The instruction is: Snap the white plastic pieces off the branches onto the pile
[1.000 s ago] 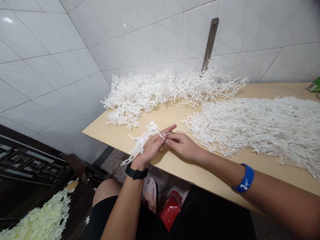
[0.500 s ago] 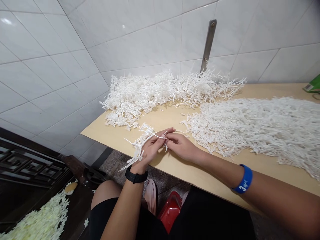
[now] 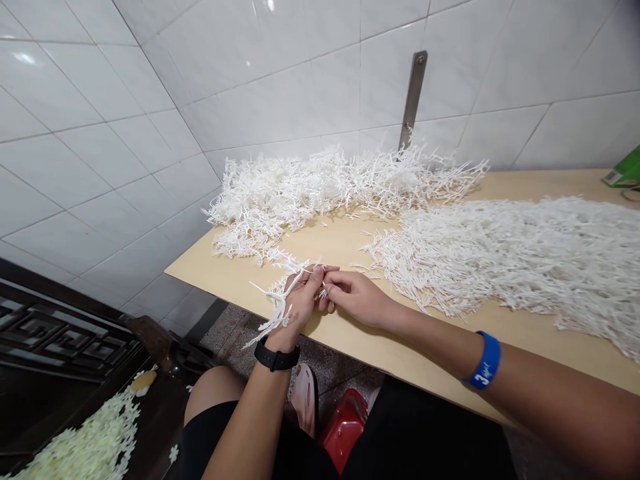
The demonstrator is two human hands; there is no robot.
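My left hand [image 3: 303, 297], with a black watch at the wrist, is closed on a white plastic branched stem [image 3: 277, 300] whose twigs stick out to the left over the back of the hand. My right hand [image 3: 357, 297] pinches close against the left fingertips, and small white bits [image 3: 323, 291] show between the two hands. Both hands are above the front edge of the tan board [image 3: 225, 287]. A tangled heap of white branched stems [image 3: 310, 183] lies behind them. On the right spreads a wide pile of thin white pieces [image 3: 520, 253].
White tiled walls [image 3: 280, 100] rise behind and to the left. A metal bracket [image 3: 413, 100] is fixed to the back wall. A green box [image 3: 625, 170] stands at far right. Lower left, pale yellow-white flower pieces [image 3: 90, 440] lie on dark wooden furniture. A red stool [image 3: 345, 427] is below.
The pinching fingers have shifted slightly left and down, and the left fingers have curled in more. The view has tilted a little. The branched stem stays in my left hand.
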